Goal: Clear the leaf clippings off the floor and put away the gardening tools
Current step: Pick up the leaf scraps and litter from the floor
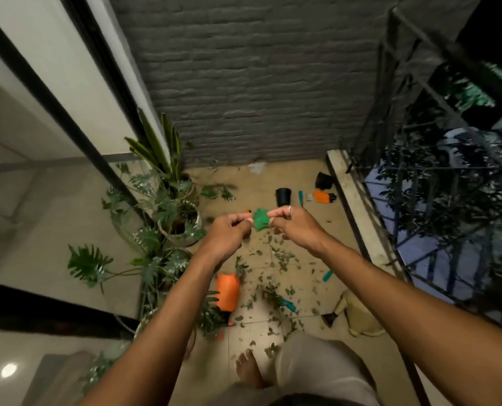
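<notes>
Both of my hands are stretched out over the balcony floor and pinch a small green bundle, which looks like folded plastic or cloth. My left hand grips its left edge, and my right hand pinches its right edge. Leaf clippings lie scattered over the tiles below. Teal-handled tools lie among them, near the curb and farther back. An orange sprayer bottle lies on the floor by the plants.
Potted plants crowd the left side along the glass door. Two black pots and an orange item sit near the brick wall. A beige watering can stands by the railing curb. My bare foot is on the tiles.
</notes>
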Motion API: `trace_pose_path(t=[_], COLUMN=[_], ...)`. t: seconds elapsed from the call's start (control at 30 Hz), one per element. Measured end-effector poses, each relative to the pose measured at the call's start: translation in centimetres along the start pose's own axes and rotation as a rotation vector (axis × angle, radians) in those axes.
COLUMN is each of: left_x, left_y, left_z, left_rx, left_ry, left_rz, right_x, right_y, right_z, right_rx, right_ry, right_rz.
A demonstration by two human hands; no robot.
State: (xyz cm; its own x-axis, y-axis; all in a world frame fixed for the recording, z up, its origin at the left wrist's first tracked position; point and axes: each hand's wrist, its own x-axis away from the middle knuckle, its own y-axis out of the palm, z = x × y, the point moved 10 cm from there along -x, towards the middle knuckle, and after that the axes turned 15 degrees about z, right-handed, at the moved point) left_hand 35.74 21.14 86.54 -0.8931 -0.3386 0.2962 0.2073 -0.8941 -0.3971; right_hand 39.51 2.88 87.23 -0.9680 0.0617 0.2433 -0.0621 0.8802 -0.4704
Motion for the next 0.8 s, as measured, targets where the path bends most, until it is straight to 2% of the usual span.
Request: trace_pose_path(t=[0.43,0.63,0.8], left_x=[-8.0,-15.4,-24.2], left_y=[5.4,10.5,17.8], left_z=[5.6,7.2,6.8], left_rx=[0.004,-0.029,-0.016], left_ry=[0.054,0.003,-0.118], left_rz=[-0.080,-0.076,-0.071], right_x=[-10.5,-20.7,-32.6], right_y=[-4.0,-5.3,-6.7], right_z=[-1.0,0.0,3.8], right_rx=[-0.054,-0.039,-0.004], right_ry=[0.048,0.049,0.070], right_rz=[0.067,0.028,-0.007])
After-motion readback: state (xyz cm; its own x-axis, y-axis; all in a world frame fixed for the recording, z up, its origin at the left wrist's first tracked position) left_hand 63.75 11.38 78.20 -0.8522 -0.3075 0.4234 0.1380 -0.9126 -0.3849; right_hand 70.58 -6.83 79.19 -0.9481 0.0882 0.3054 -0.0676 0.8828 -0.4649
